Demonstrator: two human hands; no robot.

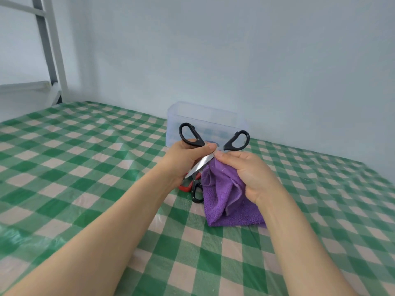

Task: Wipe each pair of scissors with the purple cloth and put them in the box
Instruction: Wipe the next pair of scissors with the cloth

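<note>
Over the checked table (85, 167) our left hand (188, 159) grips the sharp scissors (199, 165) by a handle. Our right hand (252, 174) pinches the soft cloth (224, 201).

— Where is the camera?
— Worn on the head, one wide view; it faces forward and down at the clear box (205, 122); the left hand (188, 161) and right hand (250, 174) sit close, just in front of the box; the wall (235, 50) rises right behind the box.
</note>
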